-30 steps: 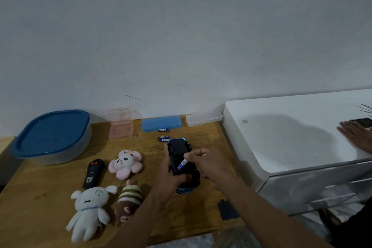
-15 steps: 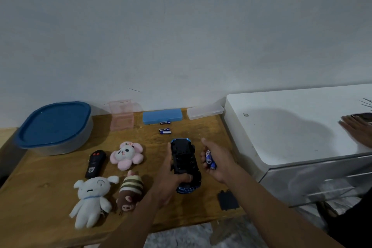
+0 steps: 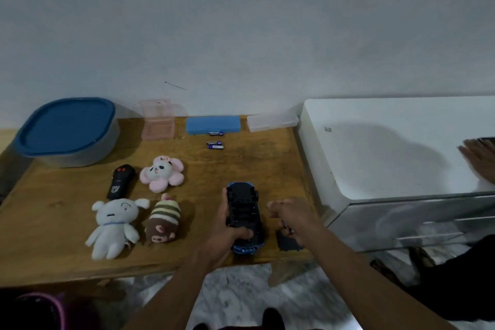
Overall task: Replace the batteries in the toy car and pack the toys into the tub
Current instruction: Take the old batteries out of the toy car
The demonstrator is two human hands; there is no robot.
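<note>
Left hand: gripping the toy car, holding it underside up.
Right hand: curling just right of the toy car, pinching a mostly hidden battery.
Battery cover: lying flat, right of the toy car.
Lidded tub: sitting well left of and behind the toy car.
Spare batteries: lying behind the toy car.
Plush toys: lying left of the toy car.

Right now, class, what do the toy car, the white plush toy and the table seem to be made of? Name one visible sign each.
Toy car: probably hard plastic; moulded black underside, glossy blue body edge.
White plush toy: soft matte fabric, seemingly stuffed; rounded, floppy limbs.
Table: wood or wood veneer; brown, grain-like marks, dull sheen.
</note>
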